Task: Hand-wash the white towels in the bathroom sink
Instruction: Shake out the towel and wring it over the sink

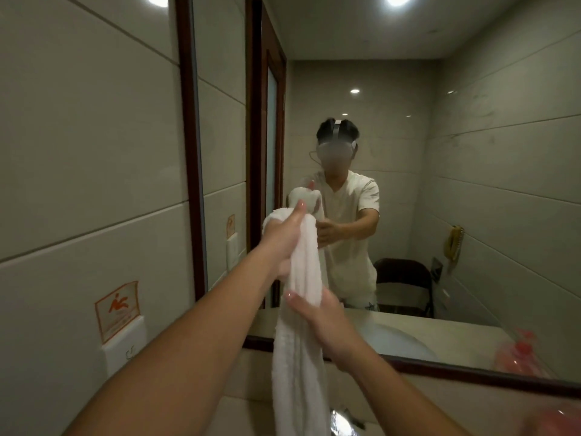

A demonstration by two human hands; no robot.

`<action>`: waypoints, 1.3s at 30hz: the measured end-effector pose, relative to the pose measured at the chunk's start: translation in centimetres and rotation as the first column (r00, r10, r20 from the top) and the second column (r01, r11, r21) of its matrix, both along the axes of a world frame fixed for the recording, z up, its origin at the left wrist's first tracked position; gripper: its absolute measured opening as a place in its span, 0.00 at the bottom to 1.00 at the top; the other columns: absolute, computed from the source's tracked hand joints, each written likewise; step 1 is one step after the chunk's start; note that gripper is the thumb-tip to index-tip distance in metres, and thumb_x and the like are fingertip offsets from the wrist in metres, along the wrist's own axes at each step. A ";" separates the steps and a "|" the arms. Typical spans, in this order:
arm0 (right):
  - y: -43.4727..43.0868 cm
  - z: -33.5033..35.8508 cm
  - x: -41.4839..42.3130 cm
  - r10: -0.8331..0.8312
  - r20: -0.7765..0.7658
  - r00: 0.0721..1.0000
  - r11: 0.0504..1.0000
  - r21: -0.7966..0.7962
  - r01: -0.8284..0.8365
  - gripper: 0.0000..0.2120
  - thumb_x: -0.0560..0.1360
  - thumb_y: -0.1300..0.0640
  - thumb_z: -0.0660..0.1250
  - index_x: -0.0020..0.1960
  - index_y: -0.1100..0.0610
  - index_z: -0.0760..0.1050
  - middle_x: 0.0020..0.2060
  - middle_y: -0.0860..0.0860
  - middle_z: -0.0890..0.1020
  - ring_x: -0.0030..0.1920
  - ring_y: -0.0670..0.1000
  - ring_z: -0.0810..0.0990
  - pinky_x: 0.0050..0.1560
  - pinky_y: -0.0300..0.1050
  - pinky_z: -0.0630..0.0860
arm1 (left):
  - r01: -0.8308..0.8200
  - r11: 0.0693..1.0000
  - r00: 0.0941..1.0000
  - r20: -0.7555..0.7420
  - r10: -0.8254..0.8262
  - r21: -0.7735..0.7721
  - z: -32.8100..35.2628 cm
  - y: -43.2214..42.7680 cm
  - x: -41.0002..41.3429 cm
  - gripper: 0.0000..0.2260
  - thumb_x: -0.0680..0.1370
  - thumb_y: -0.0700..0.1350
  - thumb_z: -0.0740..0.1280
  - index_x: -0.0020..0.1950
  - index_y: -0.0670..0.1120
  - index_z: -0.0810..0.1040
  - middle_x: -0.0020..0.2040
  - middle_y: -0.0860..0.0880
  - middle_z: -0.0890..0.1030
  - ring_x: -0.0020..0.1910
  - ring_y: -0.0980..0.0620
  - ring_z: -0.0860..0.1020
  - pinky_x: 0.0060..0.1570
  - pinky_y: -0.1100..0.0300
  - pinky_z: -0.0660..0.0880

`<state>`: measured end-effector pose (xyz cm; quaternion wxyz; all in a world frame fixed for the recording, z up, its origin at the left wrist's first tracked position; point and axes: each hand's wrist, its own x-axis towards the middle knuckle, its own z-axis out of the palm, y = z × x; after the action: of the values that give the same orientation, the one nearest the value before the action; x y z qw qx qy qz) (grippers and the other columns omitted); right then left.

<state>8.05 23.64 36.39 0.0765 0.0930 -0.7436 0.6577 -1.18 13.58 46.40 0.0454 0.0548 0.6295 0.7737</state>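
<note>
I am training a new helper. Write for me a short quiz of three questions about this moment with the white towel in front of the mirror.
1. True or false: the right hand hangs free of the white terry towel.
2. Which hand grips the towel higher? A: left hand. B: right hand. C: both level.
3. Fill in: the orange slip-warning sticker is to the ___ of the dark-framed mirror.
Key: 1 false; 2 A; 3 left.
</note>
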 end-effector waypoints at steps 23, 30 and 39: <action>1.7 0.3 -3.2 0.026 0.291 0.956 0.987 -0.156 0.020 0.40 0.71 0.21 0.65 0.72 0.48 0.77 0.61 0.49 0.86 0.62 0.54 0.85 0.68 0.60 0.77 | 0.125 0.992 0.987 0.107 -0.122 -0.023 -7.0 -1.4 4.2 0.38 0.82 0.72 0.49 0.55 0.43 0.86 0.50 0.41 0.88 0.48 0.44 0.88 0.57 0.48 0.80; 2.2 0.5 -3.1 -0.266 0.003 0.964 0.959 -0.097 0.265 0.09 0.85 0.43 0.63 0.53 0.46 0.78 0.48 0.45 0.85 0.47 0.42 0.84 0.44 0.39 0.78 | -0.079 0.829 0.983 -0.181 -0.028 -0.554 -5.6 -1.4 3.6 0.34 0.83 0.70 0.49 0.55 0.47 0.86 0.49 0.49 0.86 0.51 0.50 0.84 0.51 0.55 0.75; 0.4 1.2 -3.9 -0.209 0.068 0.976 0.968 -0.125 0.216 0.26 0.81 0.37 0.66 0.72 0.50 0.69 0.62 0.49 0.79 0.61 0.51 0.80 0.65 0.57 0.80 | -0.279 0.683 0.894 -0.442 -0.072 -0.675 -6.4 -3.4 3.0 0.30 0.86 0.64 0.48 0.46 0.48 0.84 0.41 0.49 0.84 0.43 0.53 0.82 0.46 0.57 0.74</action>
<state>4.14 24.06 37.56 0.1326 -0.0104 -0.7061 0.6955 1.82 10.14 40.04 -0.1230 0.1665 0.8783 0.4309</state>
